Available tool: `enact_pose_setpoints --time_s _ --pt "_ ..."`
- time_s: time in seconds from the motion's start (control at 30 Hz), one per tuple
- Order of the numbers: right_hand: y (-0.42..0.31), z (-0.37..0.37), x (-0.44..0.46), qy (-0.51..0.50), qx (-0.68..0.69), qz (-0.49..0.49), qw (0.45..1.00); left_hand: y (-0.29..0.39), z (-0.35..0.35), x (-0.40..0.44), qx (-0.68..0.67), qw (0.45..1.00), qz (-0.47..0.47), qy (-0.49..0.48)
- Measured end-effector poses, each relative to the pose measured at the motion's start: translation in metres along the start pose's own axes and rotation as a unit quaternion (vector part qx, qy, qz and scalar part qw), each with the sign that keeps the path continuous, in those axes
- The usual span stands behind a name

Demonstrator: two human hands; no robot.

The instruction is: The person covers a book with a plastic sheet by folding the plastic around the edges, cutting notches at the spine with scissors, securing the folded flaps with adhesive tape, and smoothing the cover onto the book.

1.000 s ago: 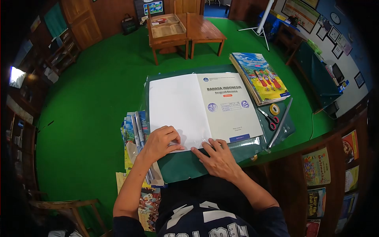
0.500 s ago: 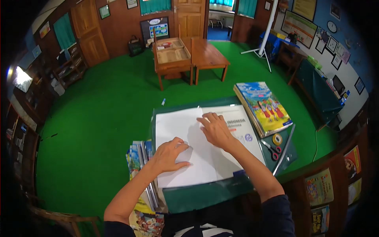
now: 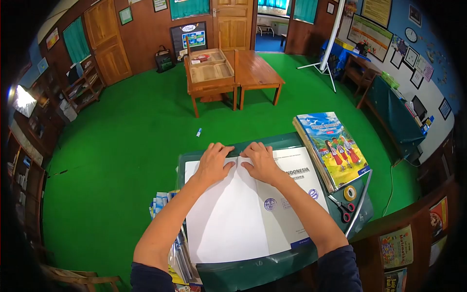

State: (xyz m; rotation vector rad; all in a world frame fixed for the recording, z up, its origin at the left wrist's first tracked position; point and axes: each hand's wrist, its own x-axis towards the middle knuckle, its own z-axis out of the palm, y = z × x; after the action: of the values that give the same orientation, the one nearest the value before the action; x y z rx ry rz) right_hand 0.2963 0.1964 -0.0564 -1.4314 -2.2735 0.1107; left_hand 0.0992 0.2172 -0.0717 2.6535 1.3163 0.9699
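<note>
One left hand [image 3: 214,163], one right hand [image 3: 259,163], one open book [image 3: 226,224], one counter [image 3: 243,278].
Both hands sit at the open book's far edge, and the single counter lies under it. To the book's right: one stack of books [image 3: 335,148], too tight to count, one tape roll [image 3: 350,198], one pair of scissors [image 3: 346,207], one silver rod [image 3: 359,202]. To its left: one pile of booklets [image 3: 159,202], partly hidden, number unclear. Well beyond it: two wooden tables [image 3: 258,70], one black bag [image 3: 164,61], one tripod stand [image 3: 331,44].
</note>
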Motion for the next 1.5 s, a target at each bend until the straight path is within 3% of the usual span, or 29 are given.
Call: enact_pose_setpoints --time_s 0.13,0.3,0.47,0.6,0.87,0.97,1.1,1.27,1.5 --pt "-0.002 0.004 0.002 0.041 0.005 0.003 0.999 0.003 -0.006 0.002 -0.034 0.999 -0.027 -0.024" --pt "0.000 0.006 0.003 0.045 0.007 0.002 0.999 0.009 -0.007 0.002 -0.031 0.999 -0.009 0.018" --pt "0.001 0.009 0.000 0.033 -0.011 -0.028 0.999 0.013 0.000 -0.007 0.019 0.999 -0.003 0.033" --pt "0.001 0.019 0.000 0.089 -0.062 -0.072 0.991 0.014 0.003 -0.015 0.041 0.998 -0.011 0.043" --pt "-0.011 0.008 -0.003 0.081 -0.085 -0.072 0.990 -0.028 -0.048 -0.039 0.130 0.989 -0.047 0.047" --pt "-0.010 0.008 -0.001 0.084 -0.100 -0.098 0.986 -0.049 -0.063 -0.044 0.124 0.988 -0.094 0.020" --pt "-0.011 0.007 0.008 -0.024 -0.097 -0.115 0.988 -0.053 -0.083 -0.045 0.077 0.979 -0.183 -0.056" --pt "-0.010 0.013 0.005 0.049 -0.014 -0.054 0.997 -0.057 -0.086 -0.044 -0.003 0.968 -0.240 -0.079" --pt "-0.012 0.018 0.000 0.063 -0.011 -0.037 0.997 -0.061 -0.083 -0.048 -0.043 0.961 -0.264 -0.071"
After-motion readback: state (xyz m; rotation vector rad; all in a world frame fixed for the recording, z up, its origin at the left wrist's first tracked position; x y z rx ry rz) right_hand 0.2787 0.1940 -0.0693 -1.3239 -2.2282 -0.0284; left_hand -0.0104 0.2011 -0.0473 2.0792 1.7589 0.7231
